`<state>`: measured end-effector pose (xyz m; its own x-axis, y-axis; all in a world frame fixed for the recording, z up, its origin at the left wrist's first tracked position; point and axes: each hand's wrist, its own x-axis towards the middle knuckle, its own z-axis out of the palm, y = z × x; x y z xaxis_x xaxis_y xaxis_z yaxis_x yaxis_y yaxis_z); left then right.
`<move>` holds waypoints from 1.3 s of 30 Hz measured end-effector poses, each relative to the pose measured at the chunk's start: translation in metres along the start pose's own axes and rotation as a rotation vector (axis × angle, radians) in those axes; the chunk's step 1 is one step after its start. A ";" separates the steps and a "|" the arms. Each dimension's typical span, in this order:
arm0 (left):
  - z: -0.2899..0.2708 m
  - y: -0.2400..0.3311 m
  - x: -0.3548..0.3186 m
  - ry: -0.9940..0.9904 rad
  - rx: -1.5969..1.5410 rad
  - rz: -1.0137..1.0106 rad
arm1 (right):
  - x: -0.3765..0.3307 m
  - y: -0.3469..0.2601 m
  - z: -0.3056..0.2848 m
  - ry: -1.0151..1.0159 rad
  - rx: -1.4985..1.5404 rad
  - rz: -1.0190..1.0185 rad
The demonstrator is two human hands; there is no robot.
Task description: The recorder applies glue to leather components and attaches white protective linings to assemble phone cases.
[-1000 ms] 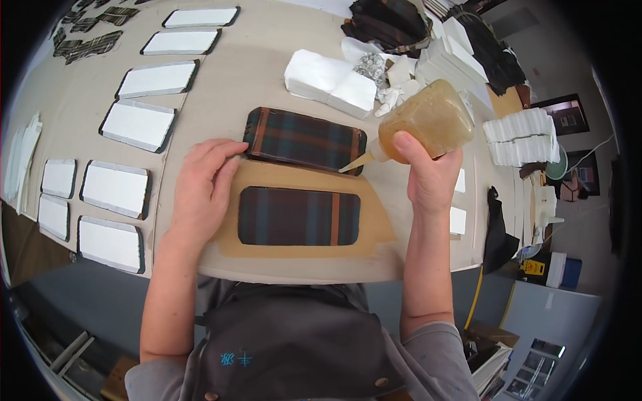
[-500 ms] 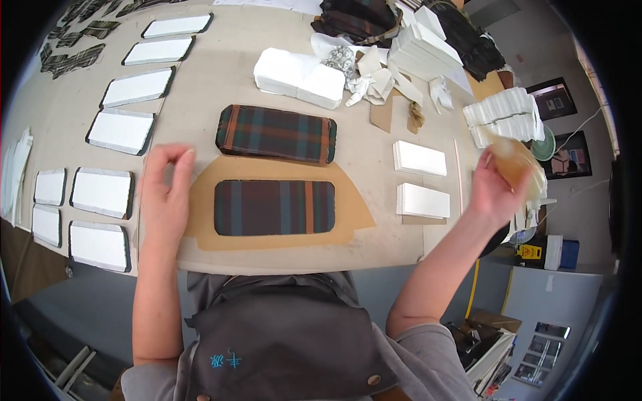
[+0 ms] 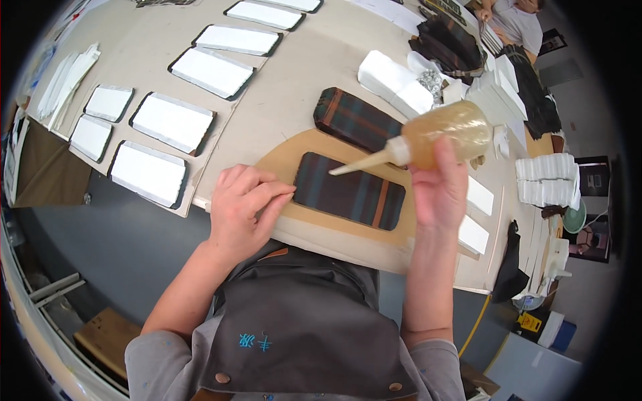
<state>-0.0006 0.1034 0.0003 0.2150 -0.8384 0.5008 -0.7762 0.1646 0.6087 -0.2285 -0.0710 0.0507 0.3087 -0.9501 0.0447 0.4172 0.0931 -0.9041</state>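
Observation:
My right hand [image 3: 438, 190] is wrapped around a translucent squeeze bottle [image 3: 445, 134] of amber liquid. Its long pale nozzle points left and slightly down, over a dark plaid fabric piece [image 3: 338, 190] with rounded corners. That piece lies on a tan board [image 3: 274, 159] at the table's near edge. My left hand [image 3: 244, 207] is closed in a pinch at the left edge of the piece, fingertips touching it. Just beyond lies a stack of similar plaid pieces [image 3: 358, 117], partly hidden behind the bottle.
White panels with dark borders [image 3: 172, 122] are spread over the left of the table [image 3: 267, 100]. White stacks [image 3: 396, 80] stand at the back, and small white stacks [image 3: 473, 234] lie by my right forearm. Another person [image 3: 518, 30] is at the far right.
The squeeze bottle has come in from the right, over the plaid piece. My left hand has moved to that piece's left edge. The whole view has turned and shifted.

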 end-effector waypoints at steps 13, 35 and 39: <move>0.005 -0.003 0.000 0.020 0.017 0.042 | 0.011 0.032 0.026 0.043 -0.231 -0.042; 0.007 -0.004 0.002 0.013 0.022 0.040 | -0.016 0.027 0.030 -0.086 -0.084 0.210; 0.006 -0.002 0.004 0.047 0.008 0.032 | 0.012 0.001 0.008 -0.274 0.628 0.505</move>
<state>-0.0025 0.0967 -0.0028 0.2175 -0.8077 0.5479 -0.7876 0.1863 0.5873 -0.2172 -0.0797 0.0539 0.7476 -0.6521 -0.1259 0.5457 0.7111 -0.4433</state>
